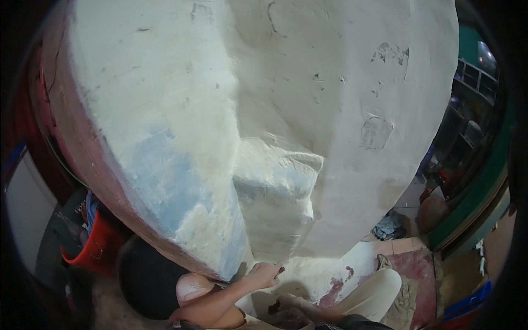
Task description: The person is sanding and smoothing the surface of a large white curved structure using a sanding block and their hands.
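Note:
A large white plastered form (286, 82) with broad angled faces rises in front of me, and a pale blue patch (165, 176) shows on its left face. At its centre a block-like ledge (275, 176) juts out. My left hand (263, 276) is closed near the foot of the form, below that ledge. A small brownish-red end shows by its fingers; what it belongs to I cannot make out. Lower and closer to me, my right hand (292, 306) is in shadow, its fingers curled near a small dark thing (274, 308) whose kind is unclear.
A red bucket (99, 247) and a round black tub (148, 280) stand at the left. My raised knee (385, 283) is on the right, beside a crumpled cloth (401, 302) on a red mat (423, 275). A dark bundle (389, 225) lies beyond.

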### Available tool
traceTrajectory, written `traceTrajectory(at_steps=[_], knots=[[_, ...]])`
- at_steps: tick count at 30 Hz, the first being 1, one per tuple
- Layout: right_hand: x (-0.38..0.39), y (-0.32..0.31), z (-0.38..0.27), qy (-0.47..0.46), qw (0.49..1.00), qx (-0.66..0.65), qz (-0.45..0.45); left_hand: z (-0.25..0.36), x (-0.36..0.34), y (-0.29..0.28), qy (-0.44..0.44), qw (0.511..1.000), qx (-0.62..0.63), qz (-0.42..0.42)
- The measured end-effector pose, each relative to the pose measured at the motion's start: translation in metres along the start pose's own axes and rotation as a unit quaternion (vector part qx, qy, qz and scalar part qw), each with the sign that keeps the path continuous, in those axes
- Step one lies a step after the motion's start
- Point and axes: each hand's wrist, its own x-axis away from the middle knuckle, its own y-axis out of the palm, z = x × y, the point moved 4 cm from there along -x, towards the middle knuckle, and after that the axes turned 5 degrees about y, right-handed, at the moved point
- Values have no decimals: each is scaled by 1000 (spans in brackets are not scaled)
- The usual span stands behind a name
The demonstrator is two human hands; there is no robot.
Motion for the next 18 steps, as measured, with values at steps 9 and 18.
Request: traceTrajectory(at_steps=[9,18], knots=[[104,-238,-24,77,958,-198,195,-8,3,-16,0,991,25,128],[242,-369,-3,-28,788,-323,523,10,7,-19,-10,999,-13,29]])
